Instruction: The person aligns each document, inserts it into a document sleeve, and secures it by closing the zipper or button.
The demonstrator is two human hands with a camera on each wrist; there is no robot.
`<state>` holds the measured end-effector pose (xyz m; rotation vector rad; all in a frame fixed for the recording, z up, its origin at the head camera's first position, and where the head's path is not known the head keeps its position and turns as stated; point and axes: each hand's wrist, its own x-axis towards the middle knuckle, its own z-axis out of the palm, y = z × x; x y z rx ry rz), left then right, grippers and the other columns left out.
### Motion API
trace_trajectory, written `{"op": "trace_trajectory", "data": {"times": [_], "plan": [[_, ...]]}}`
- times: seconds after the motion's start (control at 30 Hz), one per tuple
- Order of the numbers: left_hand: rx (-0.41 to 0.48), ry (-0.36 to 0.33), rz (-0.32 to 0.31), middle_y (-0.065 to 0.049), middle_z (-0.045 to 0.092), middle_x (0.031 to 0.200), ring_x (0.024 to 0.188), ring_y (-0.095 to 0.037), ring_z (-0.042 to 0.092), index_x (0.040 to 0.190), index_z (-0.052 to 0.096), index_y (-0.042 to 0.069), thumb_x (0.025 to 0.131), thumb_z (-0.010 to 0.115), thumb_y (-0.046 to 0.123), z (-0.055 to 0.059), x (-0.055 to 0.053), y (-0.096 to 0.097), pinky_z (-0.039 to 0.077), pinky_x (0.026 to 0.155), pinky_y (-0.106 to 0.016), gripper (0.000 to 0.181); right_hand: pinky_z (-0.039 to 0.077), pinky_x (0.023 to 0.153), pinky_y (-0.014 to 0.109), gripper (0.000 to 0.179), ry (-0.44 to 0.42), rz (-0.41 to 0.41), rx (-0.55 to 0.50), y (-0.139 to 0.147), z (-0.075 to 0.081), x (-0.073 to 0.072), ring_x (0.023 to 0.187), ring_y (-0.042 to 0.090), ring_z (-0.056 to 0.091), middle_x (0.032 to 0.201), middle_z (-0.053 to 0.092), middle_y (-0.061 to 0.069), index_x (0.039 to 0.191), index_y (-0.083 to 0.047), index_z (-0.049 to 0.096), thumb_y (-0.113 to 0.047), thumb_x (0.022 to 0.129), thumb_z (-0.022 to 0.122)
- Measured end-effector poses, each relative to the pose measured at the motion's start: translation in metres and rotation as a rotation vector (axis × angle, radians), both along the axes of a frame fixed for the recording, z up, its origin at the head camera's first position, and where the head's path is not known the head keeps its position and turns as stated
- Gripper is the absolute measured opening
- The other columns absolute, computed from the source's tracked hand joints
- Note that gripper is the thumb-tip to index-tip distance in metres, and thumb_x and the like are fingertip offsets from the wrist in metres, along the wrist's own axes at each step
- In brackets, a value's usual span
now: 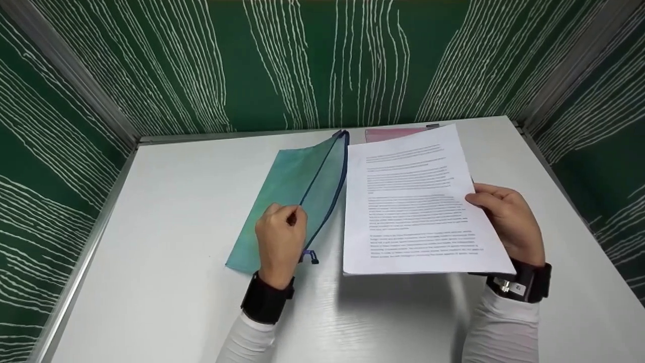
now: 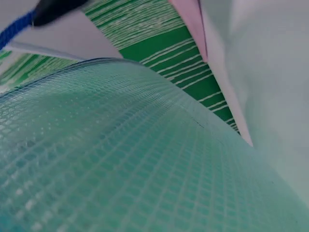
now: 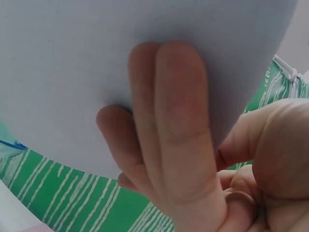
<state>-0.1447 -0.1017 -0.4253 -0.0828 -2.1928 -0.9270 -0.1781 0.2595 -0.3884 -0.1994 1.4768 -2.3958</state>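
Note:
A teal mesh zipper pouch (image 1: 272, 186) stands tilted left of the middle, its mouth spread apart along the dark blue zipper. My left hand (image 1: 278, 242) pinches the near rim of the pouch, fingers curled in. Below that hand hangs the zipper's pull (image 1: 312, 257). Mesh fabric (image 2: 135, 159) fills most of the left wrist view. My right hand (image 1: 514, 222) holds a stack of printed paper (image 1: 413, 212) by its right edge, just right of the pouch's mouth. The thumb lies on the printed face, while the fingers (image 3: 181, 121) spread behind the paper's blank back (image 3: 63, 77).
A pink flat item (image 1: 393, 134) lies at the far edge of the white table (image 1: 161, 212), partly hidden behind the paper. Green walls (image 1: 312, 60) with white wavy lines enclose the table at the back and both sides.

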Motion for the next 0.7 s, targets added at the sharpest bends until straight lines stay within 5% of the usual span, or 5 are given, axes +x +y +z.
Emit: {"op": "trace_trajectory", "data": {"times": [0.3,0.7], "plan": [[-0.054,0.015,-0.001,0.000,0.034,0.055,0.050,-0.008,0.033,0.057,0.057,0.010,0.086,0.054,0.005,0.000,0.003,0.005,0.025,0.046,-0.020,0.029,0.054,0.067,0.033,0.031,-0.017,0.030,0.025,-0.009,-0.003,-0.006,0.082,0.026,0.068,0.104,0.066,0.016,0.124,0.008,0.051,0.001,0.094,0.044],[-0.154,0.040,-0.028,0.000,0.030,0.056,0.050,-0.008,0.030,0.050,0.035,0.013,0.086,0.054,0.003,-0.002,0.009,0.014,0.022,0.044,-0.018,0.042,0.054,0.067,0.034,0.029,-0.045,0.014,0.014,-0.014,-0.007,-0.011,0.082,0.025,0.068,0.104,0.067,0.016,0.121,0.008,0.054,0.000,0.094,0.045]]}}
